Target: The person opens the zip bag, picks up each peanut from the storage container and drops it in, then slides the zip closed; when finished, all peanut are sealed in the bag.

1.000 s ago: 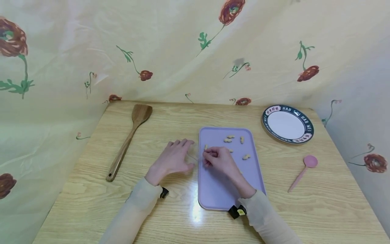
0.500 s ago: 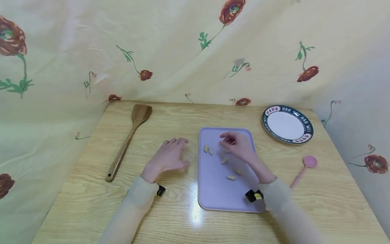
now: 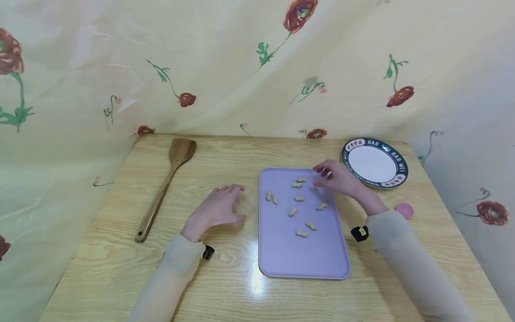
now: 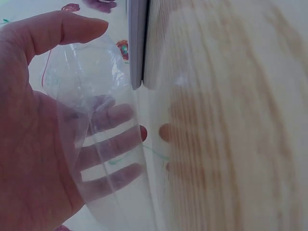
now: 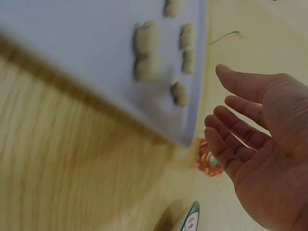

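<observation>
A lilac tray [image 3: 281,255] carries several unshelled peanuts [image 3: 299,198] scattered over its far half. My right hand [image 3: 339,176] is over the tray's far right corner, thumb and fingers apart and loosely bent. In the right wrist view nothing is between its fingers, and a peanut [image 5: 180,94] lies in the tray's corner close by. My left hand [image 3: 219,205] is beside the tray's left edge, its fingers curved about a clear, creased plastic bag [image 4: 118,159]. Through the bag the fingers show in the left wrist view; the thumb stands off to one side.
A wooden spatula [image 3: 161,190] lies on the left of the wooden table [image 3: 225,286]. At the back right is a white plate with a dark lettered rim [image 3: 372,164]. A pink spoon [image 3: 404,210] shows only its bowl beside my right sleeve. A flowered curtain hangs behind.
My right hand has moved from the tray's left side to its far right corner, uncovering the peanuts and covering the spoon's handle. My left hand has shifted slightly left.
</observation>
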Motion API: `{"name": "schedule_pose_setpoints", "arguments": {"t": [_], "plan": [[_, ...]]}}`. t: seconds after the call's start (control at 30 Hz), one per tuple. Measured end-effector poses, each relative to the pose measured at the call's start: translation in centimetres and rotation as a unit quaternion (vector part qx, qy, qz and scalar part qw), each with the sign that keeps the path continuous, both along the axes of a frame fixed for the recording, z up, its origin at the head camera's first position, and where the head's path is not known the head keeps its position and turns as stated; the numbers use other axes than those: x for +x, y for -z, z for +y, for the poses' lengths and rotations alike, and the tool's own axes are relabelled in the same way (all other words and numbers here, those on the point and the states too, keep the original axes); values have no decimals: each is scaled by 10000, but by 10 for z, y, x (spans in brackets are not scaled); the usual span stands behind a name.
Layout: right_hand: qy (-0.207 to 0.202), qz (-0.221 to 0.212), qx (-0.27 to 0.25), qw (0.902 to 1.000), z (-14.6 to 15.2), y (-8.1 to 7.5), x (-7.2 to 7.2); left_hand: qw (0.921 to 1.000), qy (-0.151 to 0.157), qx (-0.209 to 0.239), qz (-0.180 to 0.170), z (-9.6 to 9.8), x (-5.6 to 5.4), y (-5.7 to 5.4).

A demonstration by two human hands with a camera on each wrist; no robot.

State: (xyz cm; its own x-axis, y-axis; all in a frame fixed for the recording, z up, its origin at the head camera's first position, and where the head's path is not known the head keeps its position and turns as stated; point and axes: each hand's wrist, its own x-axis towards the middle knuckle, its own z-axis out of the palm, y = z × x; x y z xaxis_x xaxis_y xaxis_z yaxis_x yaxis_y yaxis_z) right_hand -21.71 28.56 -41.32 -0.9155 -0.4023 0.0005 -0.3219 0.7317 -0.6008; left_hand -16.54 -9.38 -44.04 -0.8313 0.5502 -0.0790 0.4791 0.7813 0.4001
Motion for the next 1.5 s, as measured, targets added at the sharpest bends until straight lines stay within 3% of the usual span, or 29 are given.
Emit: {"name": "schedule_pose_setpoints", "arguments": {"t": [0.27, 0.6, 1.23, 1.5], "plan": [[-161, -12, 388, 9991, 9, 20, -4, 9998, 163, -78, -114, 0, -1, 1], [-282, 326, 508, 9978, 9, 27, -1, 9995, 246, -189, -92, 2, 2, 1], [-83, 152, 766, 9969, 3, 24, 3, 9991, 226, -318, -183, 4, 4, -1], [-208, 426, 770, 9959, -11, 10, 11, 9991, 267, -296, -128, 4, 5, -1]]}}
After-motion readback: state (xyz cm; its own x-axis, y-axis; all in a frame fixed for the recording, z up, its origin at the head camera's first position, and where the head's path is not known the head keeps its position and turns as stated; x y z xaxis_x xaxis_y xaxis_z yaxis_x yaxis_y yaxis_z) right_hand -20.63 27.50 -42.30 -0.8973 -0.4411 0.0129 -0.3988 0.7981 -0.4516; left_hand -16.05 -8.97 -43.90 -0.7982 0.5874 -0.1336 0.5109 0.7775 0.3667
